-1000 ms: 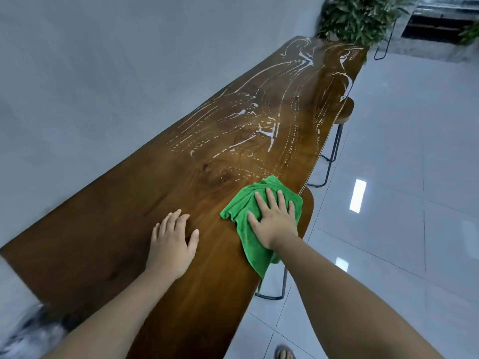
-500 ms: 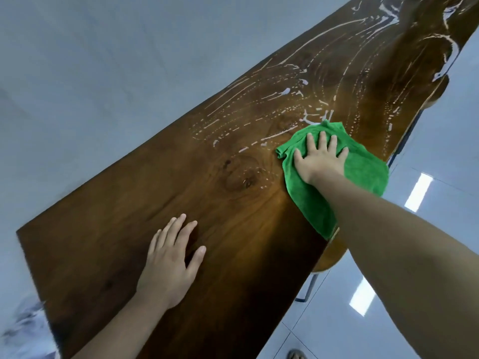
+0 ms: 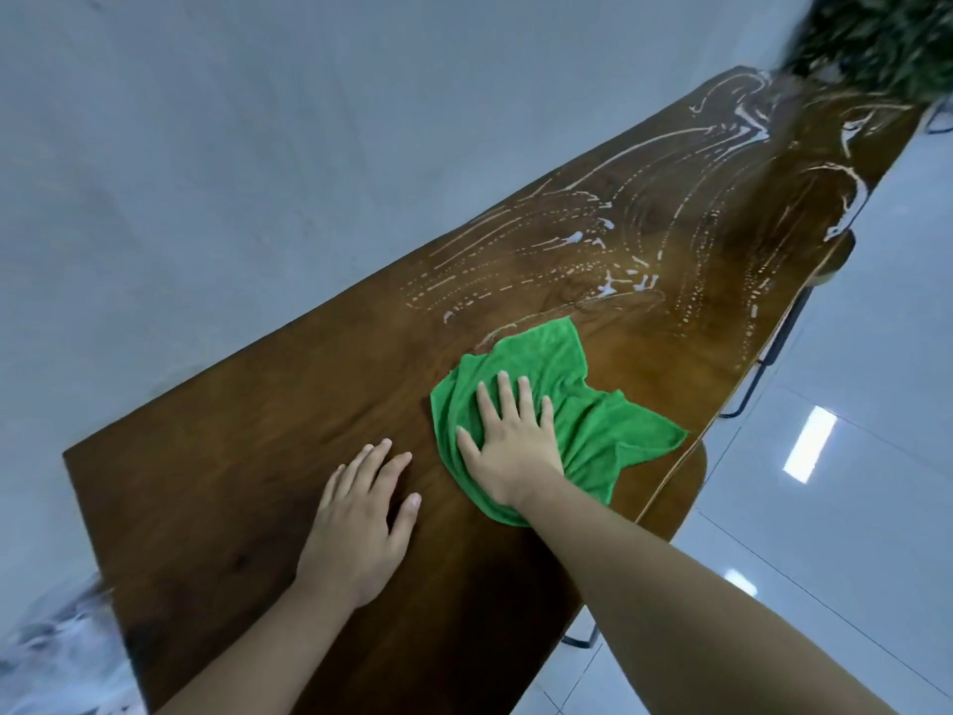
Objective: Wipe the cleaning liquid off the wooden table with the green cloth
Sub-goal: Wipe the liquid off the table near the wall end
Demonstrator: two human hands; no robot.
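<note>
Dark wood of the table [image 3: 232,482] runs away from where the person stands, pale wall to its left and glossy tiled floor [image 3: 851,508] to its right. Nearest, the left hand [image 3: 356,523] rests palm down on dry wood, its grip open, fingers straight and holding nothing; it looks like a brace. Just beside it, the right hand [image 3: 510,446] lies flat on the green cloth [image 3: 593,420], fingers spread and straight, so this grip is open too and presses rather than clutches. The cloth is bunched under the palm, one corner trailing toward the table's right edge.

Half a second ago that cloth was reached out further, sitting at the fringe of the white streaks near the right edge; now it has been drawn back toward the person and toward the middle of the board. Just beyond it only a faint smear arc shows, so I judge one pull stroke done and that patch mostly cleared.

Further on, the cleaning liquid [image 3: 611,289] lies in white curving lines and dots across most of the far half. A metal stool leg [image 3: 773,348] shows under the right edge, and a blurred plant [image 3: 876,38] stands at the far end. Most of the wiping is ahead.
</note>
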